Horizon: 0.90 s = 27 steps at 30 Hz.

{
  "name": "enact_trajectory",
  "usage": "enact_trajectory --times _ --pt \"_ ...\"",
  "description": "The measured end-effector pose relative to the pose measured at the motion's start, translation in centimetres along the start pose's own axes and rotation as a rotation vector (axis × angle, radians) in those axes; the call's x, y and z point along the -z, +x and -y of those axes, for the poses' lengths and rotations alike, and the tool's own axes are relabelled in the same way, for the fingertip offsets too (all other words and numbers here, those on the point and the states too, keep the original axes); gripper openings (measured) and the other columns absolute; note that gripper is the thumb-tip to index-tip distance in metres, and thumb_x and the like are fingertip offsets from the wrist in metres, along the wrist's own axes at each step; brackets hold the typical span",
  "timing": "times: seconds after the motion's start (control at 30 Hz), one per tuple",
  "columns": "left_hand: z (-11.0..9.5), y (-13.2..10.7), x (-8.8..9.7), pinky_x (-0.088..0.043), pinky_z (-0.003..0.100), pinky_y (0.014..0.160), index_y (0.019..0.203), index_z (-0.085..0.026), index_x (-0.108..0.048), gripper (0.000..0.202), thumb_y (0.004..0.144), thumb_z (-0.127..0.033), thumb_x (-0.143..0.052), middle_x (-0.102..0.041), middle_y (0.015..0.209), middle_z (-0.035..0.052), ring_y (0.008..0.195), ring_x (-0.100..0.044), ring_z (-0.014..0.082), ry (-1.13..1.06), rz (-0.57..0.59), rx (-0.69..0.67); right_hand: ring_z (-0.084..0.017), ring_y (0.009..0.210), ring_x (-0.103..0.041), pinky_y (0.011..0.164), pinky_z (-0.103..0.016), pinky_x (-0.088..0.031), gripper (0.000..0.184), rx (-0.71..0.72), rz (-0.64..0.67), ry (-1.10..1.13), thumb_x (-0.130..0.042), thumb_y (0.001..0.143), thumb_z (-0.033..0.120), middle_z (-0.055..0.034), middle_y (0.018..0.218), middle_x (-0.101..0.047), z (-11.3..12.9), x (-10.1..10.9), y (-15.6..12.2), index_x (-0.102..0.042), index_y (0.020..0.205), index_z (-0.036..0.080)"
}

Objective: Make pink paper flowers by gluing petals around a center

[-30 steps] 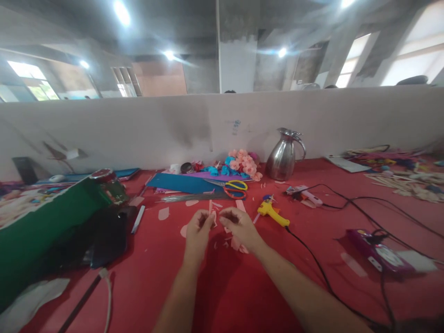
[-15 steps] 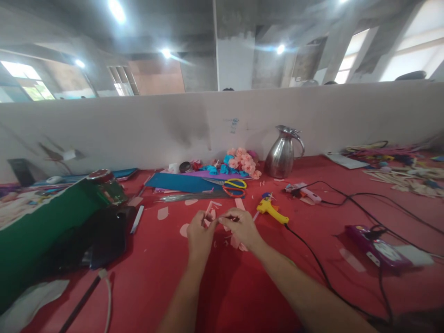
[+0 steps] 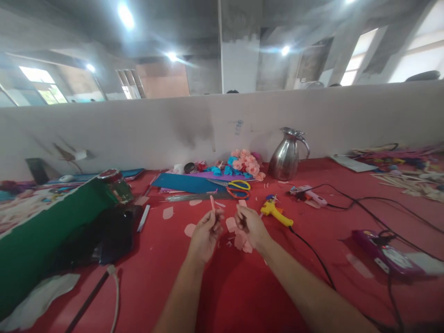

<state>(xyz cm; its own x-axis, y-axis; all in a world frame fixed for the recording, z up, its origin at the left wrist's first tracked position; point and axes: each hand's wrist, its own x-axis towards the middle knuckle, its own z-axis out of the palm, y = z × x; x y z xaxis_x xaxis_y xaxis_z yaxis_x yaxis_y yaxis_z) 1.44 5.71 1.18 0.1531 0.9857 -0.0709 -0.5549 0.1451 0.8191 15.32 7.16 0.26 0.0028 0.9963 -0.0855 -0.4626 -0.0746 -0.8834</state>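
In the middle of the red table, my left hand pinches a narrow pink strip that stands up from between thumb and fingers. A little to the right, apart from it, my right hand has its fingers curled together; what they hold, if anything, I cannot make out. Just beyond its fingertips lies another pink piece. Pink cut pieces lie beneath and between my hands, and a rounded pink petal rests beside my left hand. Scissors with yellow and orange handles lie farther back.
A yellow glue gun with a black cord lies right of my hands. Behind stand a steel jug and pink paper flowers. A purple power strip is at right, a green box at left.
My hands were together at the fingertips and have moved apart. The left hand has turned, and the pink strip now stands upright in it. The view has shifted slightly.
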Motion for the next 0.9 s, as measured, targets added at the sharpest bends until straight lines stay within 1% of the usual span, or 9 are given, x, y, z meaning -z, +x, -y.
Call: enact_trajectory --times 0.07,0.13,0.2,0.23,0.33,0.47,0.57,0.73,0.9 --pt "0.0 -0.1 -0.1 -0.034 0.016 0.049 0.079 -0.013 -0.065 0.017 0.071 -0.028 -0.070 -0.055 0.073 0.0011 0.050 -0.033 0.0034 -0.027 0.046 0.024 -0.007 0.040 -0.030 0.043 -0.023 -0.023 0.039 0.079 0.015 -0.109 -0.062 0.068 0.044 0.0066 0.043 -0.037 0.1 -0.2 -0.2 -0.041 0.047 0.019" --pt "0.2 0.0 -0.1 -0.034 0.015 0.048 0.074 -0.015 -0.063 0.013 0.071 -0.026 -0.070 -0.055 0.070 -0.0001 0.049 -0.034 0.0033 -0.038 0.072 0.018 -0.008 0.048 -0.039 0.048 -0.023 -0.029 0.026 0.185 0.050 -0.188 -0.070 0.063 0.039 0.0044 0.055 -0.049 0.0 -0.4 -0.4 -0.053 0.060 0.018" --pt "0.5 0.1 -0.2 -0.037 0.015 0.052 0.071 -0.015 -0.063 0.012 0.070 -0.025 -0.071 -0.055 0.070 -0.0007 0.053 -0.041 0.0043 -0.047 0.074 -0.009 -0.009 0.056 -0.046 0.053 -0.023 -0.035 0.025 0.238 0.106 -0.217 -0.073 0.061 0.034 0.0027 0.071 -0.057 -0.1 -0.5 -0.6 -0.059 0.077 0.020" --pt "0.5 0.1 -0.2 -0.039 0.016 0.056 0.071 -0.016 -0.063 0.012 0.069 -0.024 -0.072 -0.056 0.070 -0.0006 0.057 -0.045 0.0054 -0.047 0.067 -0.023 -0.009 0.057 -0.047 0.054 -0.023 -0.036 0.026 0.239 0.131 -0.224 -0.072 0.063 0.034 0.0026 0.074 -0.057 -0.3 -0.5 -0.6 -0.059 0.080 0.021" --pt "0.6 0.1 -0.2 -0.043 0.020 0.067 0.071 -0.016 -0.066 0.014 0.064 -0.025 -0.075 -0.060 0.074 0.0009 0.070 -0.054 0.0100 -0.020 0.029 -0.050 -0.010 0.058 -0.049 0.057 -0.024 -0.040 0.021 0.220 0.198 -0.279 -0.070 0.067 0.034 0.0023 0.070 -0.058 -1.0 -0.6 -0.7 -0.059 0.077 0.019" --pt "0.4 0.1 0.0 -0.044 0.022 0.070 0.071 -0.016 -0.068 0.017 0.062 -0.028 -0.076 -0.063 0.071 0.0014 0.071 -0.056 0.0119 0.016 0.019 -0.039 -0.015 0.074 -0.058 0.071 -0.028 -0.044 0.017 0.262 0.278 -0.385 -0.067 0.069 0.031 -0.0010 0.079 -0.066 -1.6 -0.8 -0.9 -0.065 0.080 0.018" --pt "0.4 0.3 0.3 -0.044 0.024 0.072 0.073 -0.016 -0.070 0.019 0.061 -0.030 -0.076 -0.065 0.072 0.0021 0.071 -0.057 0.0126 0.046 0.007 -0.032 -0.017 0.074 -0.060 0.070 -0.028 -0.045 0.012 0.291 0.262 -0.457 -0.063 0.073 0.030 -0.0008 0.076 -0.068 -1.7 -0.9 -1.1 -0.067 0.076 0.019" --pt "0.4 0.5 0.9 -0.044 0.027 0.075 0.077 -0.017 -0.071 0.023 0.060 -0.033 -0.076 -0.068 0.079 0.0043 0.078 -0.060 0.0153 0.075 -0.097 -0.089 -0.018 0.072 -0.062 0.068 -0.028 -0.045 0.010 0.308 0.224 -0.539 -0.060 0.073 0.026 -0.0009 0.074 -0.069 -1.5 -0.8 -1.1 -0.069 0.075 0.020" --pt "0.4 0.4 1.1 -0.043 0.026 0.076 0.074 -0.016 -0.071 0.018 0.063 -0.029 -0.075 -0.067 0.078 0.0043 0.078 -0.059 0.0151 0.229 -0.071 -0.125 -0.019 0.075 -0.063 0.070 -0.028 -0.045 0.014 0.333 0.269 -0.583 -0.057 0.075 0.024 -0.0013 0.075 -0.070 -1.6 -0.7 -1.1 -0.071 0.076 0.022"
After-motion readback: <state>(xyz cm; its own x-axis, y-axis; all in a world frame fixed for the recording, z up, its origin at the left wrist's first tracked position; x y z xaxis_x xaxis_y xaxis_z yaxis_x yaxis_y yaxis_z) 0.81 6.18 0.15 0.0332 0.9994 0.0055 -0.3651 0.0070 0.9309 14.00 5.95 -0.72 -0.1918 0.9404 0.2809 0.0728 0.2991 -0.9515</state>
